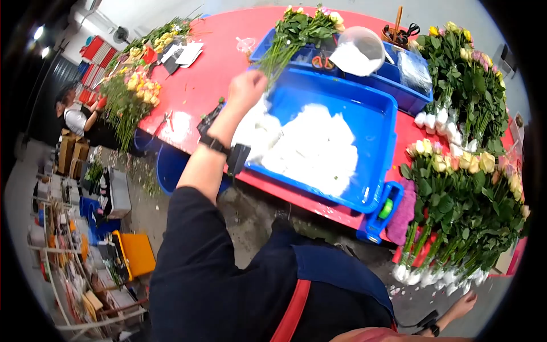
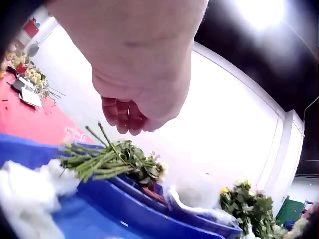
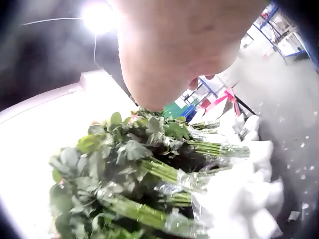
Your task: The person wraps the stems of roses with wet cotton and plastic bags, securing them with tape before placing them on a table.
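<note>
My left hand [image 1: 248, 88] is over the left edge of the blue tray [image 1: 373, 114], its fingers bent downward and holding nothing visible. In the left wrist view the hand [image 2: 142, 84] is above the cut ends of a rose bunch's green stems [image 2: 94, 162], with a gap between. That bunch [image 1: 296, 31] lies across a blue divided box. White wet-looking material [image 1: 313, 148] is heaped in the tray. My right hand [image 1: 461, 306] is low at the right, beside rose bunches [image 1: 456, 211] with white-wrapped stem ends [image 3: 244, 199]; nothing shows in it.
A clear tub [image 1: 360, 51], scissors and a basket [image 1: 397, 35] stand at the back. More wrapped roses [image 1: 464, 80] lie at the right. At the far left a person [image 1: 80, 117] is beside loose flowers [image 1: 134, 94]. A purple cloth [image 1: 403, 214] hangs by the tray.
</note>
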The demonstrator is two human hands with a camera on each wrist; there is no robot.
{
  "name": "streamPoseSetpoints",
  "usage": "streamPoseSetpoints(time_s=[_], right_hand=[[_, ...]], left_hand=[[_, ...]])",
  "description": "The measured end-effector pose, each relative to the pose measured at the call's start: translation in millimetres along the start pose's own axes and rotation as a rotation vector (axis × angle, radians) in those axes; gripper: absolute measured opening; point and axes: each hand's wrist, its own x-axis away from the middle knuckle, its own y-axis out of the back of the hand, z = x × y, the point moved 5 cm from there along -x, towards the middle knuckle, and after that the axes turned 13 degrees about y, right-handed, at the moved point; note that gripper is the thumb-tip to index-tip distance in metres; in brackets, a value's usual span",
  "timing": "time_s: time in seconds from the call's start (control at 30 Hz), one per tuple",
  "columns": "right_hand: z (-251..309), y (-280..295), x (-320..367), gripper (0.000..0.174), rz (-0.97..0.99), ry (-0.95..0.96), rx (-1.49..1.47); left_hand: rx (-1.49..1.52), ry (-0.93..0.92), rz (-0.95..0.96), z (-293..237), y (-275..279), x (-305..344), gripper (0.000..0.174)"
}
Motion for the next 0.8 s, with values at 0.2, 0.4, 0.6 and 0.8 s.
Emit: streamPoseSetpoints(time_s=[0.2, 0.4, 0.6, 0.8], right_hand=[[111.1, 77.0, 190.3, 0.041, 0.268, -0.07, 0.017], [286.2, 122.5, 255.6, 0.036, 0.474, 0.125, -0.025], [479.1, 128.0, 213.9, 0.037, 0.736, 0.035, -0.348], [670.5, 120.0, 175.2, 0.031, 0.712, 0.556, -0.491]], left_hand=[[0.072, 0.356, 0.361, 109.8, -98.0, -193.1, 0.032], [0.299, 0.541, 0.801, 102.8, -149.8, -175.3, 0.041], [0.804, 0.635, 0.794, 141.3, -171.7, -195.9, 0.019], [0.88, 0.524, 0.711, 146.9, -94.2, -193.6, 0.015]])
